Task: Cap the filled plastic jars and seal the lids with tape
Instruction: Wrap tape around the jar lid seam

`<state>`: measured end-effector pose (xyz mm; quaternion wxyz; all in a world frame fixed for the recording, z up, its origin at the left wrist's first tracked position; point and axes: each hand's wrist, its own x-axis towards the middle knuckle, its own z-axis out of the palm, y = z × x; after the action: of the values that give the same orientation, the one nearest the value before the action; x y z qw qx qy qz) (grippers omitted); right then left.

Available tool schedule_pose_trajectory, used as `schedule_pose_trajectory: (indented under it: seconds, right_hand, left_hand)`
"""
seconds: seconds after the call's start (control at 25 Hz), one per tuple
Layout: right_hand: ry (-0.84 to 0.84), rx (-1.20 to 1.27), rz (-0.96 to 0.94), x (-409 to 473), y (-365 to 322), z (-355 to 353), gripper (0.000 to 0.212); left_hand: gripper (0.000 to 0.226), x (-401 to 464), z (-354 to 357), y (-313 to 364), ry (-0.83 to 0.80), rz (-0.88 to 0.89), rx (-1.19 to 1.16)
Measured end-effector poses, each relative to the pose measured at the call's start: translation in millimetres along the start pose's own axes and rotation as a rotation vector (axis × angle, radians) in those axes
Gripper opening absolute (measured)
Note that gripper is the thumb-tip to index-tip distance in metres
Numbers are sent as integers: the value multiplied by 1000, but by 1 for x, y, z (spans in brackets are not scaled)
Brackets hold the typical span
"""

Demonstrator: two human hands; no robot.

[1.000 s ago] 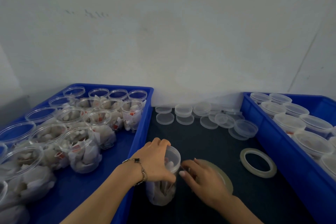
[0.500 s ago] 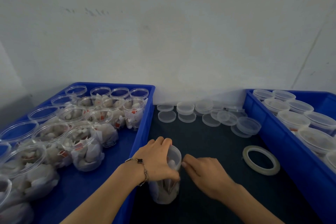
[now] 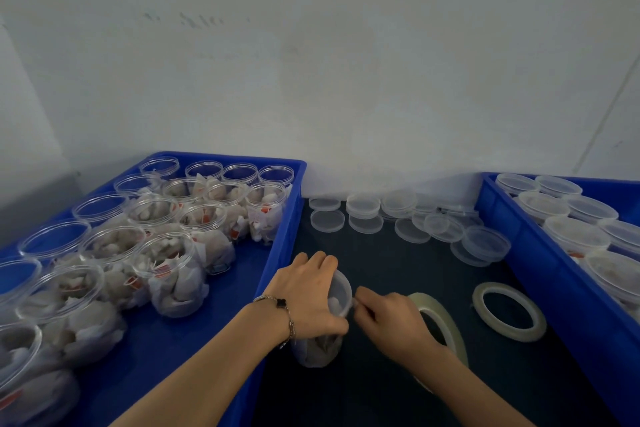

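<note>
A capped clear plastic jar [image 3: 320,350] filled with white sachets stands on the dark mat between two blue crates. My left hand [image 3: 308,298] grips its top from the left, fingers curled over the lid. My right hand [image 3: 391,322] is just right of the lid, its fingertips pinched together at the lid's edge, apparently on the end of a tape strip. A roll of clear tape [image 3: 441,326] stands on edge right behind that hand, partly hidden by it. A second tape roll [image 3: 507,310] lies flat further right.
The left blue crate [image 3: 280,253] holds several open filled jars [image 3: 169,274]. The right blue crate [image 3: 540,274] holds several capped jars [image 3: 575,232]. Loose clear lids [image 3: 363,206] lie in stacks along the back wall on the mat.
The upright tape roll, hidden half a second ago, shows again behind my right hand. My right fingertips have closed in on the lid's edge. My left hand still holds the jar.
</note>
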<state>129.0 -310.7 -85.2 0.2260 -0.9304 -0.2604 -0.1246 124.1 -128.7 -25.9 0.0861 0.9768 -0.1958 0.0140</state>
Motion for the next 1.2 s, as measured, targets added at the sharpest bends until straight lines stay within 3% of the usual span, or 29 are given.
schedule_pose_trajectory:
  seconds: [0.16, 0.32, 0.36, 0.64, 0.76, 0.88, 0.96, 1.2]
  right_hand:
    - [-35, -17, 72, 12, -5, 12, 30]
    - [-77, 22, 500, 23, 41, -5, 28]
    - [-59, 18, 526, 25, 48, -8, 28]
    - [-238, -66, 305, 47, 44, 14, 29]
    - [-239, -273, 263, 45, 57, 27, 47]
    - [-249, -472, 382, 40, 63, 41, 59]
    - [-165, -546, 466, 38, 64, 46, 68]
    - [4, -501, 720, 42, 68, 39, 118]
  left_hand:
    - [65, 1, -3, -3, 11, -22, -22]
    - [62, -9, 2, 4, -27, 41, -77]
    - [61, -10, 3, 5, -26, 53, -78]
    - [64, -10, 2, 0, -52, 29, -88]
    - [68, -11, 1, 4, -61, 29, -72]
    - [70, -11, -1, 4, -83, 23, -77]
    - [70, -11, -2, 4, -93, 25, -73]
    - [69, -10, 0, 2, -96, 31, -87]
